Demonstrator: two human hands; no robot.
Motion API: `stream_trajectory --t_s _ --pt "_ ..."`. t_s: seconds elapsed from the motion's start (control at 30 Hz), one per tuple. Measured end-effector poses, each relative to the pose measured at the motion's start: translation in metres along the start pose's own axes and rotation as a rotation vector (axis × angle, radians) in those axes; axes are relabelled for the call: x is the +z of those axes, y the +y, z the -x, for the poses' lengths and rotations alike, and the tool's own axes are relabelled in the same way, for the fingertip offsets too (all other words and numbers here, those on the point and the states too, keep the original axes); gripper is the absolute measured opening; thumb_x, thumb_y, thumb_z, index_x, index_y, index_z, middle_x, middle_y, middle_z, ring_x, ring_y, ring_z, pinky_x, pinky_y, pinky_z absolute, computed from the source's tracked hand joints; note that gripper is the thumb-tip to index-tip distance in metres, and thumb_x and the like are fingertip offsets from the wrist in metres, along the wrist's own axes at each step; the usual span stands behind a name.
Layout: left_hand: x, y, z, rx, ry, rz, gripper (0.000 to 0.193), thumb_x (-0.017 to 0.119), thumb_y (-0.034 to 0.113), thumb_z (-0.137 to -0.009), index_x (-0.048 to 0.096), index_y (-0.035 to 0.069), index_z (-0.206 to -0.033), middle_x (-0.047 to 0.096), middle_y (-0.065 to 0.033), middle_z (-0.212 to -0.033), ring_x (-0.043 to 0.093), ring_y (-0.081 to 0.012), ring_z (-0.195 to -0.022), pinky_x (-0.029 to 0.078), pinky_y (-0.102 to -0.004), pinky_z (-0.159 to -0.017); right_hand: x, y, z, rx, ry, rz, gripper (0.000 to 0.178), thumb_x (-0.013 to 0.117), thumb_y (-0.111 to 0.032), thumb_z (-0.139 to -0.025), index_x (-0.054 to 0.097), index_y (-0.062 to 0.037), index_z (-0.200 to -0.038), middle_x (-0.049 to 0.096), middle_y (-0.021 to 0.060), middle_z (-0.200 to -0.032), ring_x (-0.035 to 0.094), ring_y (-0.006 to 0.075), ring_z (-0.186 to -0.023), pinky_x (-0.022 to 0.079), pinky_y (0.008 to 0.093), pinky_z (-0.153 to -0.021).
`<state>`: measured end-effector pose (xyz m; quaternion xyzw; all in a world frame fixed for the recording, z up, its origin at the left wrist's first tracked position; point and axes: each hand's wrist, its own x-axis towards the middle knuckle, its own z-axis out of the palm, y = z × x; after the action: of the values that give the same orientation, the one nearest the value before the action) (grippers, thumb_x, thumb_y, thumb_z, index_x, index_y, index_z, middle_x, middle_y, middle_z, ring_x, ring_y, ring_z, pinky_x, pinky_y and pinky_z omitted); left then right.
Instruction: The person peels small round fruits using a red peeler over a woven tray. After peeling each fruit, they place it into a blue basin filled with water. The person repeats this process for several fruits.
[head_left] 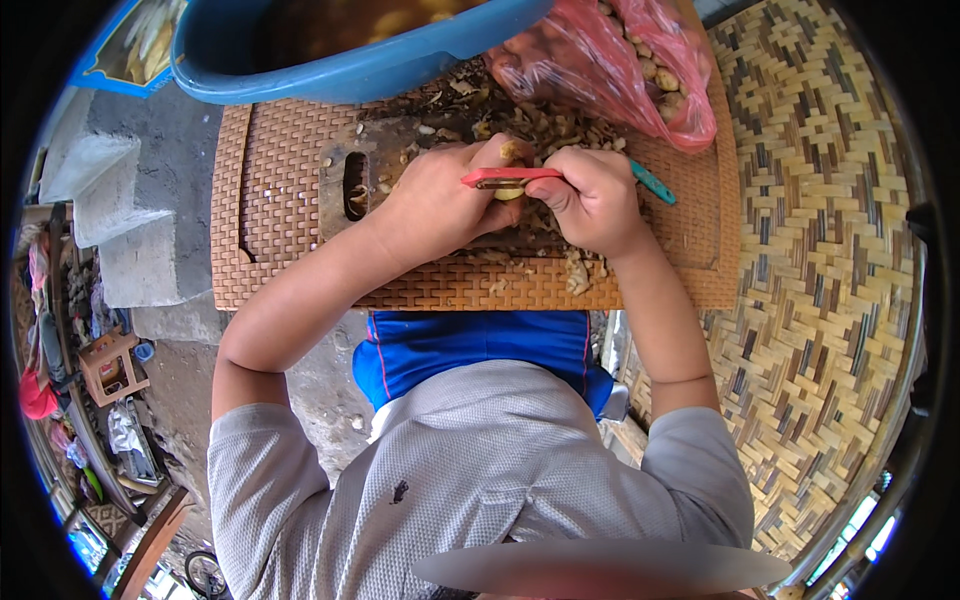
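Note:
My left hand (440, 200) is closed around a small potato (510, 193), mostly hidden by the fingers. Part of its pale yellow flesh shows below a red peeler (515, 176). My right hand (597, 205) grips that peeler, its blade lying across the potato. Under both hands is a dark cutting board (338, 190) with a slot near its left end, strewn with brown peelings (540, 125). Just right of my right hand a turquoise handle (654, 183) sticks out; what it belongs to is hidden.
A blue basin (370, 70) at the back holds brownish water and yellowish pieces. Beside it lies a pink plastic bag (600, 60) of small potatoes. All stand on a brown wicker-patterned tabletop (270, 170). Woven bamboo matting (810, 250) spans the right; concrete steps (130, 200) stand left.

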<state>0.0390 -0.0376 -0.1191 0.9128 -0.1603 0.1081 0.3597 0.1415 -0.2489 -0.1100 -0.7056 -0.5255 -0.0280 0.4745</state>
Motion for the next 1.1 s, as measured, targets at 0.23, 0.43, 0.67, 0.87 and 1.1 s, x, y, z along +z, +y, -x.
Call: stream_trajectory --t_s 0.23,0.43,0.67,0.87,1.1 --pt "0.004 0.0 0.001 -0.034 -0.018 -0.003 0.045 0.082 0.02 -0.09 0.059 0.007 -0.126 0.074 -0.0185 -0.097 0.074 -0.0437 -0.086 0.061 -0.0512 -0.072 0.003 0.0 0.001 0.001 0.008 0.001 0.037 0.08 -0.032 -0.1 0.069 -0.0013 -0.083 0.064 0.0141 -0.07 0.064 0.0329 -0.059 0.048 0.0399 -0.054" --pt "0.003 0.001 0.001 -0.014 -0.028 -0.029 0.035 0.082 0.021 -0.09 0.067 0.005 -0.117 0.072 -0.019 -0.098 0.073 -0.0441 -0.086 0.06 -0.0511 -0.072 0.003 0.0 0.0 0.031 0.039 -0.018 0.036 0.08 -0.031 -0.101 0.07 -0.0013 -0.083 0.064 0.0135 -0.069 0.064 0.0317 -0.058 0.047 0.0392 -0.054" --pt "0.003 0.002 0.002 -0.091 -0.082 0.013 0.033 0.08 0.02 -0.09 0.071 0.004 -0.117 0.073 -0.0198 -0.105 0.073 -0.0447 -0.09 0.06 -0.0505 -0.076 0.001 0.002 0.001 0.057 0.044 0.005 0.036 0.081 -0.031 -0.101 0.071 -0.0004 -0.085 0.063 0.0133 -0.069 0.063 0.0299 -0.057 0.047 0.0378 -0.053" --pt "0.002 0.0 -0.001 -0.059 0.031 0.355 0.039 0.08 0.02 -0.095 0.065 0.003 -0.127 0.075 -0.0172 -0.098 0.076 -0.0358 -0.083 0.06 -0.0444 -0.075 -0.007 0.004 0.002 0.068 0.16 0.014 0.038 0.08 -0.032 -0.102 0.07 -0.0005 -0.084 0.062 0.0132 -0.066 0.06 0.028 -0.055 0.045 0.0369 -0.053" --pt "-0.004 -0.003 -0.003 -0.105 -0.001 0.311 0.037 0.08 0.02 -0.099 0.063 0.003 -0.128 0.077 -0.0139 -0.093 0.077 -0.0321 -0.083 0.059 -0.0402 -0.076 -0.013 0.006 0.005 0.038 0.07 0.039 0.039 0.08 -0.033 -0.102 0.069 -0.0014 -0.082 0.059 0.0125 -0.064 0.059 0.028 -0.052 0.044 0.0371 -0.051"
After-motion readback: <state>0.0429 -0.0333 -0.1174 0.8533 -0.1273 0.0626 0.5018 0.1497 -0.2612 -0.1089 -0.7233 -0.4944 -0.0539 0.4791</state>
